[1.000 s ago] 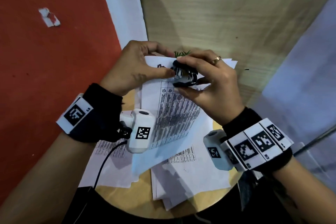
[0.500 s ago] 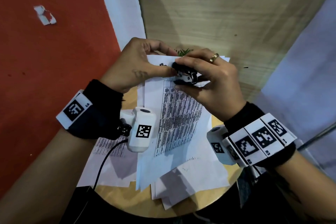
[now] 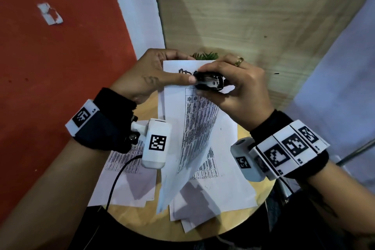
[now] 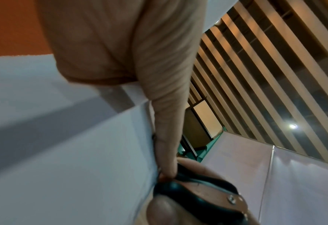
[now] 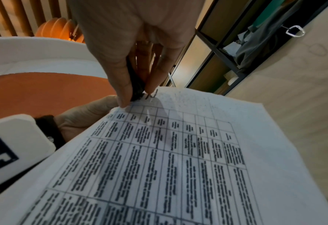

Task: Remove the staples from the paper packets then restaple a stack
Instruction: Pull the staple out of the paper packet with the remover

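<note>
A stapled paper packet printed with a table is held up above the round wooden table. My left hand pinches its top edge, thumb on the front and fingers behind. My right hand grips a black staple remover, whose jaws sit at the packet's top, right by my left thumb. In the right wrist view the staple remover meets the packet at its upper edge. The left wrist view shows my thumb against the staple remover. The staple itself is hidden.
Several loose sheets lie fanned out on the table below the packet. A green plant peeks out behind my hands. A red wall with a torn paper scrap is on the left, a wood panel behind. A black cable hangs from my left wrist.
Both hands have shifted slightly up and away with the packet. Its lower end has swung and now hangs more edge-on. The staple remover stays at the top edge.
</note>
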A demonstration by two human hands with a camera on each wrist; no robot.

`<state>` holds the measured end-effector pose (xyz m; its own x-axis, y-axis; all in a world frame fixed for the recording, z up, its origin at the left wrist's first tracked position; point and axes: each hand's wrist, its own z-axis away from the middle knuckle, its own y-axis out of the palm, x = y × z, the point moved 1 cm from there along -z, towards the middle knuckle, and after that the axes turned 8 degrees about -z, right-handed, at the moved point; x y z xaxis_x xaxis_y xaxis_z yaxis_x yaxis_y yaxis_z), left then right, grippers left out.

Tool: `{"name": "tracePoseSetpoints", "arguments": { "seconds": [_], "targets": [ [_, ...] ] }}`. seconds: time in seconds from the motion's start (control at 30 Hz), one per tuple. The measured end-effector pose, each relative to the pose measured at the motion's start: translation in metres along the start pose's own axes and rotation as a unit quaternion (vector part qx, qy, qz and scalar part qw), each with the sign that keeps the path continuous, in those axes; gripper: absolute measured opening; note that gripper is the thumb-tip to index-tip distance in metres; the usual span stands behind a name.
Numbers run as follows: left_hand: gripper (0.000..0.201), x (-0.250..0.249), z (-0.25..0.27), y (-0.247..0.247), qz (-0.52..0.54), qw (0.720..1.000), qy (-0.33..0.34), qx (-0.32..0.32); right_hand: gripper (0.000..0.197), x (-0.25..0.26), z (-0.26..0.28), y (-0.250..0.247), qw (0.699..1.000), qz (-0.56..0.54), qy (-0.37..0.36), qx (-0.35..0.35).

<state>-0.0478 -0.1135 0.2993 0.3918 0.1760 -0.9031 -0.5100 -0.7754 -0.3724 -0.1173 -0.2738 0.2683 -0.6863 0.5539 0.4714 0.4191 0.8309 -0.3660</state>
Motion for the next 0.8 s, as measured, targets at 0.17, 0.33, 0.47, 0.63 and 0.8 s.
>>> {"name": "tracePoseSetpoints", "arguments": {
  "seconds": [0.17, 0.33, 0.47, 0.63, 0.8],
  "targets": [
    [0.029, 0.006, 0.000, 0.003, 0.053, 0.998, -0.029, -0.017, 0.035, -0.002, 0.003, 0.001, 0.999, -0.033, 0.039, -0.014],
    [0.032, 0.009, 0.002, 0.003, 0.058, 0.995, -0.032, -0.068, 0.037, 0.000, 0.005, -0.002, 0.976, -0.157, 0.139, -0.055],
    [0.033, 0.008, 0.004, 0.005, 0.048, 0.994, -0.035, -0.087, 0.024, 0.001, 0.003, 0.000, 0.836, -0.402, 0.337, -0.159],
    [0.033, 0.009, 0.001, 0.007, 0.020, 0.992, -0.020, -0.119, 0.022, 0.006, 0.004, 0.018, 0.754, -0.425, 0.481, -0.139],
    [0.040, 0.008, 0.002, 0.011, -0.026, 0.991, -0.003, -0.130, 0.021, 0.010, -0.001, 0.028, 0.811, -0.336, 0.471, -0.086]
  ]
}}
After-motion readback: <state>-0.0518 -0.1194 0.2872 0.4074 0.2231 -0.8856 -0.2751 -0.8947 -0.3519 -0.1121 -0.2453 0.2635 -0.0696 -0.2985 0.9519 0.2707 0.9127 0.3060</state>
